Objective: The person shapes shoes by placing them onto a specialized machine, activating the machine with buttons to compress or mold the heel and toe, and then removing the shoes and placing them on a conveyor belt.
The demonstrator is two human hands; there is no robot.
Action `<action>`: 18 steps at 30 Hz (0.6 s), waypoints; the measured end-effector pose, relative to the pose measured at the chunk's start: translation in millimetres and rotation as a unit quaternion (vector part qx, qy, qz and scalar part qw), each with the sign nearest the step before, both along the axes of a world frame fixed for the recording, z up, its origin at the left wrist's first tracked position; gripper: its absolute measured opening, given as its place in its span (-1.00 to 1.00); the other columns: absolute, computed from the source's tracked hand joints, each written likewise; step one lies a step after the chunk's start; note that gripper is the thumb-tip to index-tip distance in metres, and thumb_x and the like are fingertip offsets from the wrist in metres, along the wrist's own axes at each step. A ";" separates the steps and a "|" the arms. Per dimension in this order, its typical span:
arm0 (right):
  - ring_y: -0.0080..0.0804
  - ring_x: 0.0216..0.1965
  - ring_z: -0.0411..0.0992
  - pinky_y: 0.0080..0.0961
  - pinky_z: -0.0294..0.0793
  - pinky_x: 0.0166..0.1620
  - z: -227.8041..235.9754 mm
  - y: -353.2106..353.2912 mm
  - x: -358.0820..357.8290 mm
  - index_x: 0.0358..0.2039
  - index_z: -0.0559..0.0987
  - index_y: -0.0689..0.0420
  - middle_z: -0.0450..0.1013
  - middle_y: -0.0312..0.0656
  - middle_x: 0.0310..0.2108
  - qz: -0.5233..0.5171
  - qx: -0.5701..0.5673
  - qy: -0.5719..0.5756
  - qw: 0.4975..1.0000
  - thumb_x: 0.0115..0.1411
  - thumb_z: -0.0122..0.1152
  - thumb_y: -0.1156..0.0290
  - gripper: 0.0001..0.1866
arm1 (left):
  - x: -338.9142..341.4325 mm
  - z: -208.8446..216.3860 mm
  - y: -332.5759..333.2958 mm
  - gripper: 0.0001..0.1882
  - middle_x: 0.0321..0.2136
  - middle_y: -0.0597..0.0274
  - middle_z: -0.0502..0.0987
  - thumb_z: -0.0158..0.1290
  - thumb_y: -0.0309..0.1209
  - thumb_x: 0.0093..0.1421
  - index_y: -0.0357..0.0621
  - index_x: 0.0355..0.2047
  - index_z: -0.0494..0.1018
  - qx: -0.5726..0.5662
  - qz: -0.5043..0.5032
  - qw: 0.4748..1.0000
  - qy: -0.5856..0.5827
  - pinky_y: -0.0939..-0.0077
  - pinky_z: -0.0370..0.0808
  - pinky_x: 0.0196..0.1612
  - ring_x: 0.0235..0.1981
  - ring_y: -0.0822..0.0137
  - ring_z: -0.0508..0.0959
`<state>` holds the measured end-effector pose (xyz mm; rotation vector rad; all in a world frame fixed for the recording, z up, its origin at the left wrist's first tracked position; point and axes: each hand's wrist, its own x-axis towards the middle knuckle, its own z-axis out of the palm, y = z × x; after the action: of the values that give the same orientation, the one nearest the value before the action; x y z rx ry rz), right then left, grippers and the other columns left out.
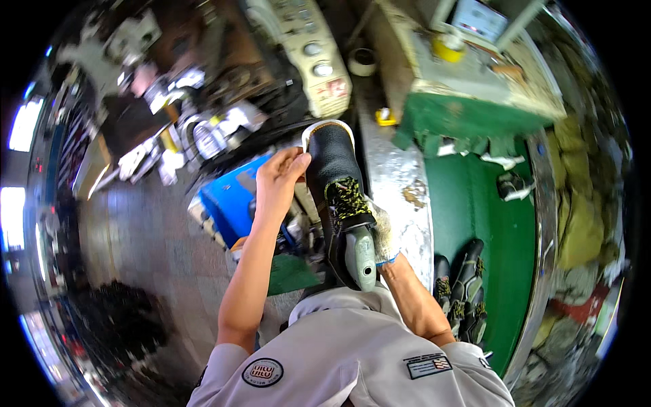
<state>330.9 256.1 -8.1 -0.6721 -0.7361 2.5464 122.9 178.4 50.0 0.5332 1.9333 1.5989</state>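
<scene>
A black leather safety shoe (331,156) with yellow-and-black laces and a pale sole edge is held up in front of me, toe pointing away. A grey-green shoe last (361,254) with a hole in its end fills the shoe's opening. My bare left hand (281,173) is closed, its thumb and fingertips pinching the sole edge on the left side of the toe. My right hand (384,230), in a pale knit work glove with a blue cuff, grips the shoe's right side near the heel. The shoe hides most of its fingers.
A metal ledge (400,180) runs along the right, beside a green surface (488,210) with several black shoes (464,285). A blue box (234,197) stands left of the shoe. Ahead are a machine panel (319,61) with knobs and a bench (434,85) holding a yellow tape roll (447,49).
</scene>
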 end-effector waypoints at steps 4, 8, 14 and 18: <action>-0.44 0.00 0.51 -0.45 0.54 0.09 -0.5 -36.2 -49.0 0.30 0.33 0.28 0.49 -0.17 0.08 0.108 0.009 0.001 0.994 0.32 0.28 0.18 -0.33 | -62.8 -14.4 -69.6 -0.86 -0.48 0.27 0.62 0.17 -0.52 0.25 -0.38 -0.28 0.65 0.028 0.092 0.994 -0.060 0.59 0.49 -0.32 -0.48 0.53 0.53; -0.49 -0.03 0.52 -0.55 0.53 0.07 -20.1 -57.4 -76.6 0.23 0.42 0.27 0.53 -0.19 0.04 0.143 0.023 -0.034 0.989 0.41 0.12 0.29 -0.53 | -92.8 -10.6 -112.0 -0.91 -0.46 0.23 0.64 0.17 -0.61 0.17 -0.38 -0.32 0.64 -0.003 0.158 0.981 -0.108 0.54 0.54 -0.33 -0.50 0.43 0.58; -0.25 0.07 0.51 -0.29 0.56 0.13 -32.2 -92.0 -104.5 0.29 0.39 0.15 0.49 -0.09 0.13 0.165 -0.202 -0.009 0.965 0.29 0.26 0.06 -0.34 | -101.2 -42.4 -118.7 -0.83 -0.61 0.30 0.52 0.05 -0.53 0.21 -0.34 -0.49 0.55 0.117 0.329 0.937 0.009 0.48 0.36 -0.50 -0.58 0.46 0.45; -0.21 0.09 0.49 -0.22 0.55 0.16 -25.5 -104.8 -113.2 0.31 0.36 0.13 0.46 -0.06 0.17 0.180 -0.178 0.019 0.967 0.24 0.28 -0.06 -0.24 | -115.7 -45.1 -120.6 -0.67 -0.69 0.26 0.36 0.01 -0.42 0.32 -0.36 -0.58 0.43 0.056 0.364 0.912 0.184 0.38 0.25 -0.53 -0.61 0.47 0.31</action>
<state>217.6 151.3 -33.6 -0.6443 -0.4175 3.0599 7.1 57.9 5.0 0.1500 2.5221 2.1938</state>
